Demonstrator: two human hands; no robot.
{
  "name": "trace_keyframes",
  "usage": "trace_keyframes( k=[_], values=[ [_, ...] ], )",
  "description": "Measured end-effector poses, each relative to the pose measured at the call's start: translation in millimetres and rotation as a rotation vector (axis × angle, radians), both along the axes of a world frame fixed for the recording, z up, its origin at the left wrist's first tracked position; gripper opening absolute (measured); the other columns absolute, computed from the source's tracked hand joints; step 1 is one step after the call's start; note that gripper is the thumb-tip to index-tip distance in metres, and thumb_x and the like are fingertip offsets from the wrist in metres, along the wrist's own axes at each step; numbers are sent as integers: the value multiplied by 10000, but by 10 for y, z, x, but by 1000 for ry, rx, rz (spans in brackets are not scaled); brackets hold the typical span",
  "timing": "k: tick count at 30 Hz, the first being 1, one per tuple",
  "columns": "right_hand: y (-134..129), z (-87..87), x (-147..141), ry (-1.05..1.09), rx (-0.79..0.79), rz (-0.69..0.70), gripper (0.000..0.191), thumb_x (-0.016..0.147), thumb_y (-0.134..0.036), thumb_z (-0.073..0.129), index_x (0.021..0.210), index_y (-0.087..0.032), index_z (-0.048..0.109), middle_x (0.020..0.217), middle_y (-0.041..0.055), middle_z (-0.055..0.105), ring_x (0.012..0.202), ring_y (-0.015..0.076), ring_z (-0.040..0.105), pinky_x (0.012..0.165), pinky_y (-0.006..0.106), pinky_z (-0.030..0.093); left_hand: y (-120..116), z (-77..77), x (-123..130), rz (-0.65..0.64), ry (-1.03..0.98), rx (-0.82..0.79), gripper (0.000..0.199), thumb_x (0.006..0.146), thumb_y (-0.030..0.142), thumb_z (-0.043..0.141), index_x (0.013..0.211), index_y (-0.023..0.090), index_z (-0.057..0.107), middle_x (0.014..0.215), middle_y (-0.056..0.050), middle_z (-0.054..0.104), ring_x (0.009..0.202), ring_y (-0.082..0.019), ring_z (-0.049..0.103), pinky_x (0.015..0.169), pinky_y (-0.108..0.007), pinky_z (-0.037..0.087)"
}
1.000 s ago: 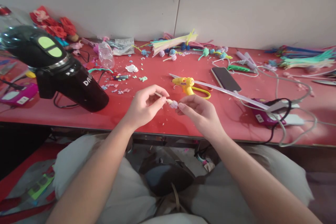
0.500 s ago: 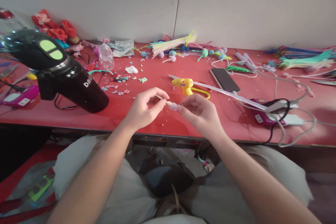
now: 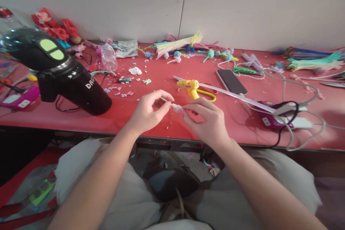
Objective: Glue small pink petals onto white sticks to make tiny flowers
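Observation:
Over the table's front edge, my left hand (image 3: pixel 153 111) pinches the pale stem of a small fuzzy pipe-cleaner piece (image 3: pixel 176 107) between thumb and fingertips. The piece is cream near the left fingers and lilac toward its right end. My right hand (image 3: pixel 206 116) has its thumb and forefinger closed at that lilac end, the other fingers curled loosely. Just beyond the hands lie a yellow glue gun (image 3: pixel 190 87) with a long translucent glue stick (image 3: pixel 234 95), and scissors with a yellow handle (image 3: pixel 208 96) partly beneath it.
A black tumbler-like device (image 3: pixel 78 86) leans at the left. To the right are a phone (image 3: pixel 231 82), a purple power strip (image 3: pixel 272 118) and tangled cables. Bundled pipe cleaners (image 3: pixel 178 45), a clear bottle (image 3: pixel 109 58) and coloured scraps (image 3: pixel 122 93) lie across the red table (image 3: pixel 159 75).
My right hand's fingers have shifted slightly at the lilac end, with the forefinger straighter. My left hand keeps its pinch in nearly the same place.

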State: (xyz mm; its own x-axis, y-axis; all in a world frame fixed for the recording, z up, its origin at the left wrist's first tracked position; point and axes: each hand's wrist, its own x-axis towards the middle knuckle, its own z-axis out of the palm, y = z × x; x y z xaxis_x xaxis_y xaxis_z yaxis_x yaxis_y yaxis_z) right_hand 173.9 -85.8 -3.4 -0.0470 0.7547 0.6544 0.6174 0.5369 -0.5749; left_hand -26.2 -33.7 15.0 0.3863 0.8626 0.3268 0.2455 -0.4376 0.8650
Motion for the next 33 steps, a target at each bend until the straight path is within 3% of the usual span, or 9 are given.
trace_keyframes(
  k=[9,19,33],
  values=[
    [22,-18,6,-109,105,3,129,926,-166,632,884,-215,743,834,70,721,738,199,701,697,339,604,-1,-11,7,-23,9,25,59,918,205,664,959,182,700,895,-32,744,778,-142,698,696,-244,543],
    [24,-22,24,-117,57,39,132,945,-137,605,907,-210,707,878,72,724,814,212,729,722,342,613,0,-26,6,-16,26,69,69,909,184,648,957,186,698,904,-34,750,788,-150,710,711,-254,562],
    [30,-16,39,-141,15,84,139,972,-173,599,903,-206,715,878,70,688,794,201,670,717,341,573,4,-8,17,-34,-16,-3,61,922,214,653,950,184,698,902,-34,737,773,-146,702,684,-252,552]
  ],
)
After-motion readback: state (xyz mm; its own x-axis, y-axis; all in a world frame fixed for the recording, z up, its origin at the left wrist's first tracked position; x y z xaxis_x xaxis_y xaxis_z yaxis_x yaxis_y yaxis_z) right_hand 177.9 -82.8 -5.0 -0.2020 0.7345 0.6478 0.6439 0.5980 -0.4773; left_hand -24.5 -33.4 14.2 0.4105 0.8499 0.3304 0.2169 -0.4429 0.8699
